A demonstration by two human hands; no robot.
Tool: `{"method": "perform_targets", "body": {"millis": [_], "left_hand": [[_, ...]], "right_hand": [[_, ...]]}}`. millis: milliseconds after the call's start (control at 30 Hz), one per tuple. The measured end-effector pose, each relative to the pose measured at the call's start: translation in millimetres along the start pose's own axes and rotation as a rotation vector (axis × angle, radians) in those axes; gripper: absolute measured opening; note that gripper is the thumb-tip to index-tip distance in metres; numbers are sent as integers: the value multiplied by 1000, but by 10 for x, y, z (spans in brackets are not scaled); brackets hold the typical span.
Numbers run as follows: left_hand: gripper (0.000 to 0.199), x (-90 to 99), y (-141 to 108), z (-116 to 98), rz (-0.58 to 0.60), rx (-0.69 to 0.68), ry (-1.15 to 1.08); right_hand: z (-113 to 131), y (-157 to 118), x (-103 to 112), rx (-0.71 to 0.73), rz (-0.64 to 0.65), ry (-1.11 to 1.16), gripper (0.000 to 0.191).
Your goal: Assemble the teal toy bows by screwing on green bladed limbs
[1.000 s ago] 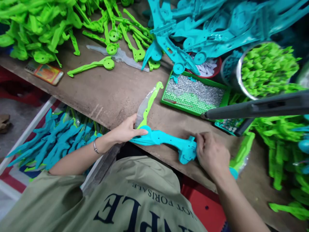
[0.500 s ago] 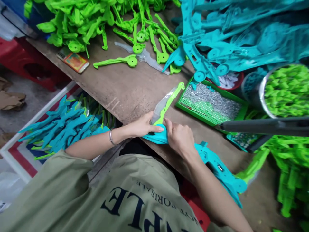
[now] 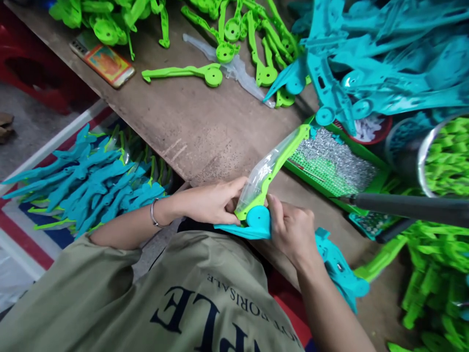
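Note:
A turquoise plastic part with a round hub is held close to my body at the table's front edge. From it a green arm with a clear blade-like piece slants up and to the right. My left hand pinches the left side, at the lower end of the clear piece and the green arm. My right hand is wrapped round the turquoise part's right side, its thumb beside the green arm. Its fingertips are hidden.
Right of my hands lie a green tray of small metal pieces, a dark rod and a turquoise part. Piles of green and turquoise parts lie farther back, with a phone at left.
The view has shifted. The green arm and clear piece have swung lower to the right, and my left thumb has left the top of the turquoise hub, which now shows fully.

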State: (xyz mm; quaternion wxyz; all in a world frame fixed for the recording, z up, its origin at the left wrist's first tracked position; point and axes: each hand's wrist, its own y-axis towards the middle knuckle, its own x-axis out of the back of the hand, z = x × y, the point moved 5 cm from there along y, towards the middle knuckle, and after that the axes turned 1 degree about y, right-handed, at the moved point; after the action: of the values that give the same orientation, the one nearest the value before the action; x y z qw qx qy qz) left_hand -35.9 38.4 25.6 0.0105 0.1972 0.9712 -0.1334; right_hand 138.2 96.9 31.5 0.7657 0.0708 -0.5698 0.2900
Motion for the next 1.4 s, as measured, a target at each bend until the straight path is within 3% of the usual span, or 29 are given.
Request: {"method": "perform_targets", "body": {"millis": [233, 367, 533, 733, 933, 1100, 1300, 1400], "left_hand": [[50, -6, 88, 98, -7, 0, 105], [58, 24, 103, 135, 39, 22, -43], [51, 11, 69, 183, 164, 142, -286], [43, 6, 139, 371, -133, 159, -303], [46, 24, 225, 469, -168, 197, -430], [47, 143, 224, 417, -184, 242, -360], [51, 220, 145, 442, -198, 451, -353], [43, 212, 138, 458, -259, 476, -360]], "right_hand": [[23, 13, 3, 21, -72, 31, 85], [-27, 51, -43, -12, -42, 17, 83], [-72, 177, -131, -113, 80, -87, 72], [16, 342, -153, -251, 244, -174, 64], [59, 365, -194, -258, 268, -153, 69], [30, 476, -194, -237, 246, -95, 75], [-6, 612, -130, -239, 202, -28, 75], [19, 607, -130, -241, 202, -45, 74]]}}
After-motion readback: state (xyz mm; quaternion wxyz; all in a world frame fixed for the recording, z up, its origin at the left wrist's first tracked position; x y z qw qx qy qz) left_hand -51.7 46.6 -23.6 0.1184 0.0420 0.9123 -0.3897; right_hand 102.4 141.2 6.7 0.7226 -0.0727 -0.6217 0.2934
